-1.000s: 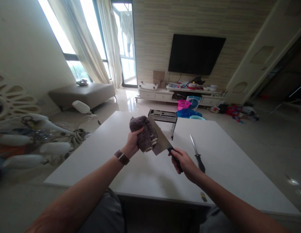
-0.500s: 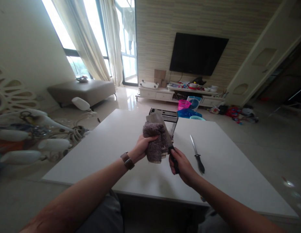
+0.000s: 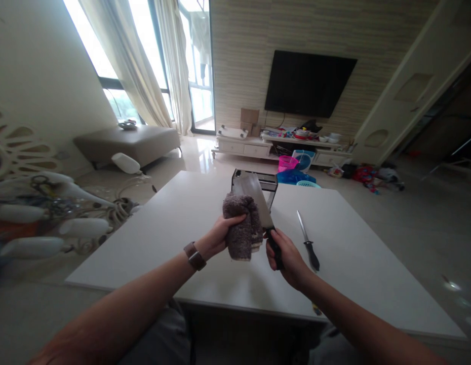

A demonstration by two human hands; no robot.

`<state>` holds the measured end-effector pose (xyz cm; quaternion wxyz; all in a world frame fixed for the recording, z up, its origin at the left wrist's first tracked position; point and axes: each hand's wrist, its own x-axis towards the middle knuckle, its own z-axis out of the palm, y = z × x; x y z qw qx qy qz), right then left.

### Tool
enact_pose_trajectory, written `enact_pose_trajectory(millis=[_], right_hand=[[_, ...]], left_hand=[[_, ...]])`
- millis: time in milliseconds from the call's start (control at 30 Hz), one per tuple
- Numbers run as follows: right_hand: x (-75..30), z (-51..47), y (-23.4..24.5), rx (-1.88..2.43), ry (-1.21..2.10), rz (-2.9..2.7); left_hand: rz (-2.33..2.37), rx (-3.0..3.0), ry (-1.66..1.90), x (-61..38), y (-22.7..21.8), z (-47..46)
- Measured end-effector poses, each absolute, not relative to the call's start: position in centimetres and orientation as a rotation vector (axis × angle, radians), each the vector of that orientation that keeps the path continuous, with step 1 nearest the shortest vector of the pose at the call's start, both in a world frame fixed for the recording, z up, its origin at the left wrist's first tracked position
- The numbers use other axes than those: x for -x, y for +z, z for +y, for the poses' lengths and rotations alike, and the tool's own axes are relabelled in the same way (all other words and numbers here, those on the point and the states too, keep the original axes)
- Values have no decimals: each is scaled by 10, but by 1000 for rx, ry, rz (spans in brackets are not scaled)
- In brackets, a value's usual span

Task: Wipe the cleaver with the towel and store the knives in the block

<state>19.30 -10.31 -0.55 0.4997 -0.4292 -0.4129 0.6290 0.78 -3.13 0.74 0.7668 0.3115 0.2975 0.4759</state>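
Note:
A folded grey-brown towel [image 3: 239, 235] is gripped in my left hand [image 3: 219, 235], the thumb lying across its front. My right hand [image 3: 286, 256] is closed round the black handle of a cleaver [image 3: 254, 190]. The wide metal blade points up and away to the left, with the towel against its near side and covering part of it. Both hands are above the white table [image 3: 155, 238]. To the right of my right hand lies a honing steel [image 3: 308, 242] with a black handle.
Behind the blade stands a black and silver knife block [image 3: 272, 183], partly hidden. Beyond the table's far edge are a pink basket [image 3: 287, 163] and a blue plastic item [image 3: 294, 177]. White lamp shades with cables [image 3: 85, 226] crowd the floor at the left.
The towel has slid down the blade toward me and slightly left, so more of the metal shows. My right hand has shifted slightly right with the cleaver.

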Motion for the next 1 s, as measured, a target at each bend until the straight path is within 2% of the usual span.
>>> enact_pose_trajectory(millis=[200, 500, 600, 700, 867, 1000], right_hand=[[-192, -104, -10, 1024, 1594, -1042], [-205, -101, 15, 921, 1925, -894], [-207, -107, 22, 876, 1975, -951], [-213, -110, 27, 910, 1814, -1095], [-223, -110, 29, 1038, 1228, -1370], [-222, -109, 27, 1211, 911, -1435]], left_hand=[[684, -723, 1122, -17, 5, -32], [719, -766, 1274, 13, 12, -9], [686, -674, 1228, 20, 14, -6], [606, -526, 1188, 27, 15, -2], [440, -487, 1404, 35, 14, 4], [426, -535, 1375, 32, 11, 2]])
